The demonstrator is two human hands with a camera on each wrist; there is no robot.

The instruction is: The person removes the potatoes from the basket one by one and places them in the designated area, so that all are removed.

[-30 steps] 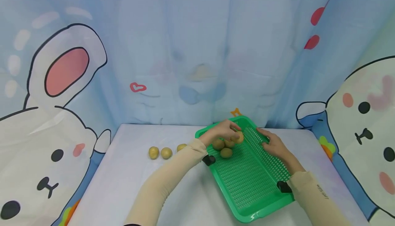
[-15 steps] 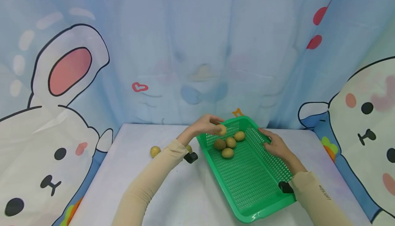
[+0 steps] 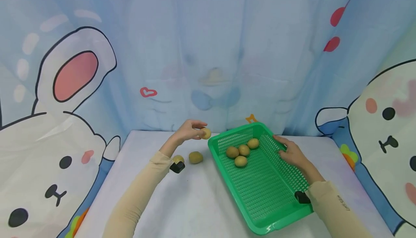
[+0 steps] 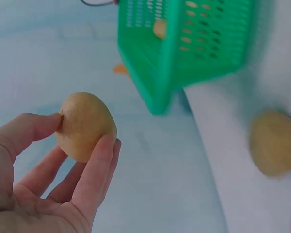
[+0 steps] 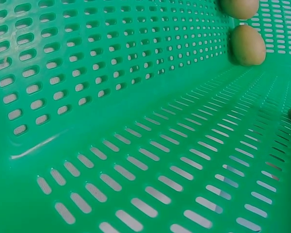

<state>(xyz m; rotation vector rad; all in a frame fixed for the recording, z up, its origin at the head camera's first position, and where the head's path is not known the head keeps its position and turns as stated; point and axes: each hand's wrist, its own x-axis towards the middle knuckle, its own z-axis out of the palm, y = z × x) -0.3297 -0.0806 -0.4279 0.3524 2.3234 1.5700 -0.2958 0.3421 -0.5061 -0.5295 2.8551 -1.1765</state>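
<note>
My left hand (image 3: 190,130) pinches a potato (image 4: 86,127) between thumb and fingertips, above the back of the table, left of the green basket (image 3: 227,191). With my right hand (image 3: 291,155) I hold the basket's right rim. Several potatoes (image 3: 241,161) lie together in its far left part; two of them show as potatoes (image 5: 248,45) in the right wrist view. On the table, one potato (image 3: 196,157) lies just left of the basket. Another potato (image 3: 177,159) is partly hidden by my left wrist. The right hand's fingers are mostly out of the right wrist view.
The basket stands slanted on a white-covered table (image 3: 201,209), its far end near the back edge. A blue curtain (image 3: 182,50) with cartoon animals hangs behind and at both sides. Black wrist devices (image 3: 177,167) sit at both cuffs.
My left hand has moved left, carrying the potato from over the basket to outside its left rim. The potatoes in the basket are uncovered now. My right hand stays on the rim.
</note>
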